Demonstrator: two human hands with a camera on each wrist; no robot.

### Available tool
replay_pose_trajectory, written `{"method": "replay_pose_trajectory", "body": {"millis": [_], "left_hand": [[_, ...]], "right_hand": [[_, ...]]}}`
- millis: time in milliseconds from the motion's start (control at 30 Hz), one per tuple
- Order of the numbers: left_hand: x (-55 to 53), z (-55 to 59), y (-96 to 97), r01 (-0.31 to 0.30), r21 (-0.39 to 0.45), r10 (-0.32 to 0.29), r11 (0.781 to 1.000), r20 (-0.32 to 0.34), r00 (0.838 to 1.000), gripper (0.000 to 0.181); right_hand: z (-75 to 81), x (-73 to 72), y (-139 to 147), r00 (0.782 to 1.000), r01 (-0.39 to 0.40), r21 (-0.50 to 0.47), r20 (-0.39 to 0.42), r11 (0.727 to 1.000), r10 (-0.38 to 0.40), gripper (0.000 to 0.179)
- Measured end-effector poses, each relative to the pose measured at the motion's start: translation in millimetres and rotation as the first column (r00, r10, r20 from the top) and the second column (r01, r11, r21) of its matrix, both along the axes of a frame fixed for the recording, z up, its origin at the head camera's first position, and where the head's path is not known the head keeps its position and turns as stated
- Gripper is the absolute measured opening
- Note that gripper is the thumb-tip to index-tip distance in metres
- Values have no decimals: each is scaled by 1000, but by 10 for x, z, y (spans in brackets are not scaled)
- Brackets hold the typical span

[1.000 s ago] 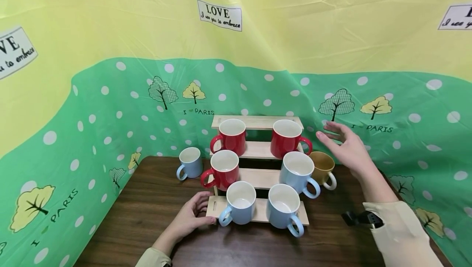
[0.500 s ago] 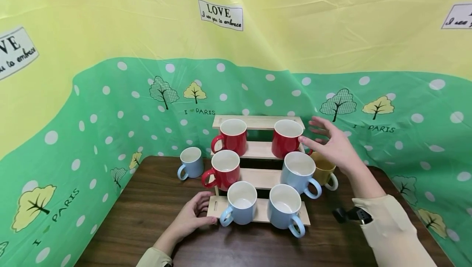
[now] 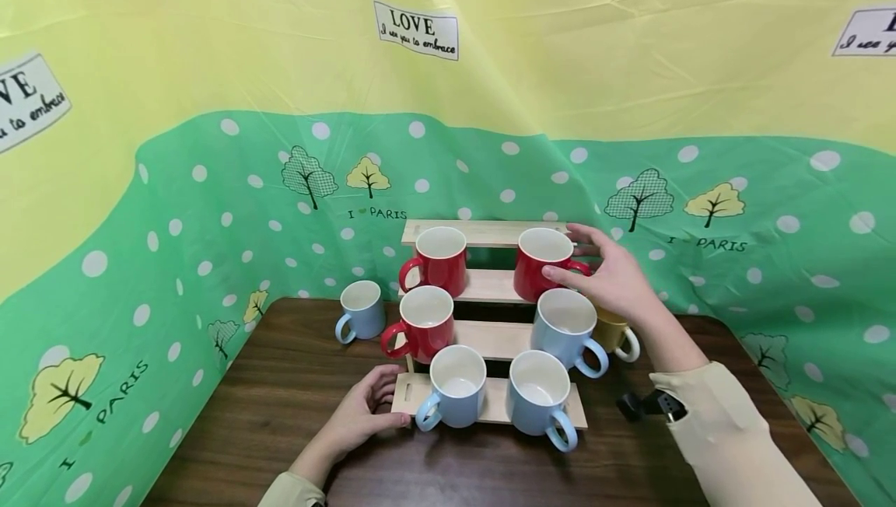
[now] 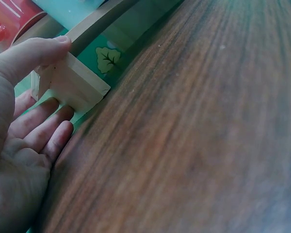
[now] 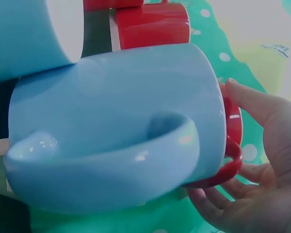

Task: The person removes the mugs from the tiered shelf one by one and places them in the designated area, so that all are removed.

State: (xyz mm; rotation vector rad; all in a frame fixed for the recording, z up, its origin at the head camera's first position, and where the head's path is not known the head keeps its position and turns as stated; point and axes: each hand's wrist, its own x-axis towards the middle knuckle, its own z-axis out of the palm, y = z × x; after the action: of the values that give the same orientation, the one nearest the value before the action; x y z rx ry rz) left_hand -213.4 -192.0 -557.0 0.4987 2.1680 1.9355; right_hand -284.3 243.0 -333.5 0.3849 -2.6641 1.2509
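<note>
Left hand (image 3: 358, 407): thumb on top of the bottom plank (image 3: 495, 396) at its left end, fingers curled round the end panel; holds the wooden rack (image 3: 493, 338) there.
Table mug, light blue (image 3: 364, 312): upright on the dark wood table (image 3: 266, 414), left of the rack and apart from it, handle to the left front; patterned cloth (image 3: 231, 258) behind.
Rack: stands on the table, four planks stepping up toward the back; mugs on the lower three, all upright.
Lower-middle left, red mug (image 3: 430, 328): handle left.
Upper-middle left, red mug (image 3: 446, 266): handle left.
Bottom left, light blue mug (image 3: 462, 394): handle toward front left.
Bottom right, light blue mug (image 3: 533, 398): handle toward front right.
Upper-middle right, red mug (image 3: 533, 272): handle right, on its plank, inside the spread of the right hand.
Lower-middle right, light blue mug (image 3: 560, 336): handle right; fills much of the right wrist view.
Ochre mug (image 3: 607, 328): right of the rack, behind that blue one, partly hidden; pale handle.
Right hand (image 3: 614, 280): thumb and fingers well apart, thumb in front of the red mug, fingers behind, red handle between them; can't tell if any fingertip touches.
Right sleeve (image 3: 728, 433): beige, dark strap device (image 3: 651, 404) at the wrist.
</note>
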Motion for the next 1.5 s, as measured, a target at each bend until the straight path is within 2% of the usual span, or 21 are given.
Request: {"method": "replay_pose_trajectory", "body": {"millis": [233,633,867,1267,1500], "left_hand": [[6,3,-9,-3,-2,3,1000,4,1000,75],[-3,4,-2,-12,-16,12,1000,0,1000,75],[-5,5,3,-16,-14,16,1000,-3,1000,75],[-16,4,6,-5,-4,5,1000,-1,1000,76],[-11,-12,-2,-7,-5,7,1000,9,1000,77]], "right_hand": [[-14,-26,-67,999,-16,-6,33,1000,16,97],[-52,-98,-67,996,-78,-61,28,995,80,90],[-85,-124,-49,996,-62,-128,55,990,69,87],[-70,-150,-35,998,-53,-108,39,993,58,86],[-56,-128,-52,997,-40,-146,55,988,49,88]]}}
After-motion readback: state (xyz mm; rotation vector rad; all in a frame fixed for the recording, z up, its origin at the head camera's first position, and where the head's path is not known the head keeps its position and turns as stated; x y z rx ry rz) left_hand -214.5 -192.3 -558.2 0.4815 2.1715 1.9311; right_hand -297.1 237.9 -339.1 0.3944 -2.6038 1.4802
